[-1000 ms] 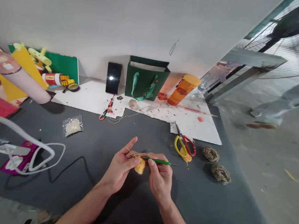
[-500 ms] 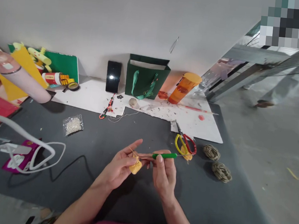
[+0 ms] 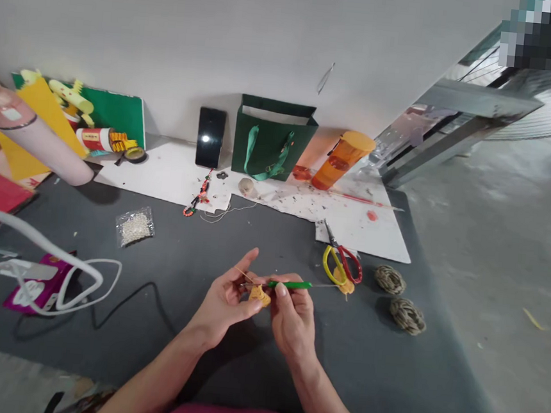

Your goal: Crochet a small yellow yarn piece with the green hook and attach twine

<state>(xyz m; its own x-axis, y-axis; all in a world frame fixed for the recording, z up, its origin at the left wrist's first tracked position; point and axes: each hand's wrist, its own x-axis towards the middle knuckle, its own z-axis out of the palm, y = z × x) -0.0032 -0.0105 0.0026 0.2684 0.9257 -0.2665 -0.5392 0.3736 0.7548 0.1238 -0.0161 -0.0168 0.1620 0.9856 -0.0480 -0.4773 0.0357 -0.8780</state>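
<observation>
Pinched in my left hand (image 3: 222,303) is a small yellow crochet piece (image 3: 260,296), with a thin yarn strand running up over the raised index finger. My right hand (image 3: 293,317) grips a crochet hook (image 3: 292,285) by its green handle. The hook's tip points left and meets the top of the yellow piece; fingers hide just where it sits. Beyond my right hand, scissors (image 3: 342,264) with one yellow and one red handle lie over another yellow crocheted bit (image 3: 347,288).
Two olive yarn bundles (image 3: 407,316) lie at right. A bag of white beads (image 3: 135,226), a white cable (image 3: 91,274) and a purple packet (image 3: 39,289) are at left. Along the wall stand a phone (image 3: 211,138), a green gift bag (image 3: 271,142) and an orange bottle (image 3: 342,162).
My right hand has moved left, bringing the hook's tip to the yellow crochet piece. The piece has shifted slightly right and tilted up. A walking person's leg at right is gone from view.
</observation>
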